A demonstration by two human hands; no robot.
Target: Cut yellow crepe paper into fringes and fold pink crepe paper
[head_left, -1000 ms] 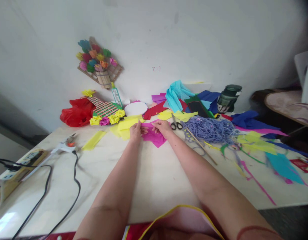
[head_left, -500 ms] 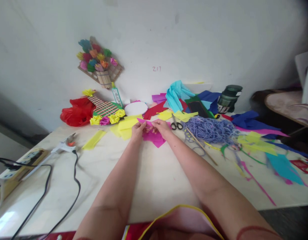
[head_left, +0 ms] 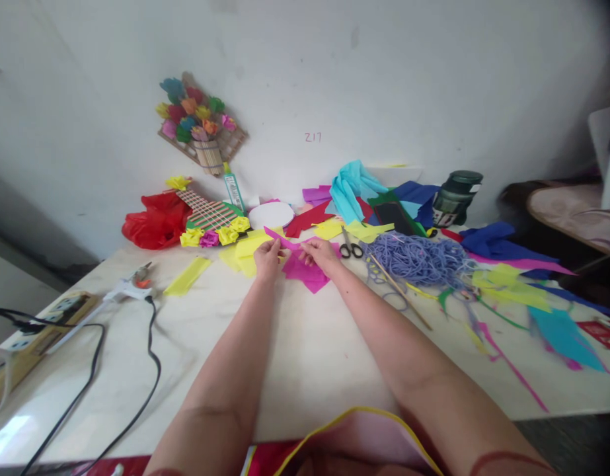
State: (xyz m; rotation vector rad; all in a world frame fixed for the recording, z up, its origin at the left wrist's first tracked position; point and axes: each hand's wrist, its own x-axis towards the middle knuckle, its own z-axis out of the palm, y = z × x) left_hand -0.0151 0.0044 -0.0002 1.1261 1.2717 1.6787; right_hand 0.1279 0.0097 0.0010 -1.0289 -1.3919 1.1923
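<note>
Between my two hands stretches a folded strip of magenta crepe paper [head_left: 287, 242], held just above the table. My left hand [head_left: 267, 258] pinches its left part, and the strip's end pokes up past the fingers. The fingers of my right hand [head_left: 318, 254] are closed on its other end. More magenta paper [head_left: 308, 274] lies flat on the table beneath my hands. Black-handled scissors [head_left: 351, 248] rest just right of my right hand. Yellow crepe paper [head_left: 245, 251] lies beside my left hand.
Purple-blue yarn [head_left: 418, 256] and a thin stick [head_left: 401, 291] lie to the right. A glue gun [head_left: 131, 287] and its cord lie left, near a power strip [head_left: 41, 334]. Behind stand a paper-flower guitar [head_left: 210, 211], a glue tube [head_left: 232, 190] and a green jar [head_left: 457, 198].
My left hand has moved slightly left, away from my right hand, so more of the magenta strip shows between them. My right hand stays nearly where it was.
</note>
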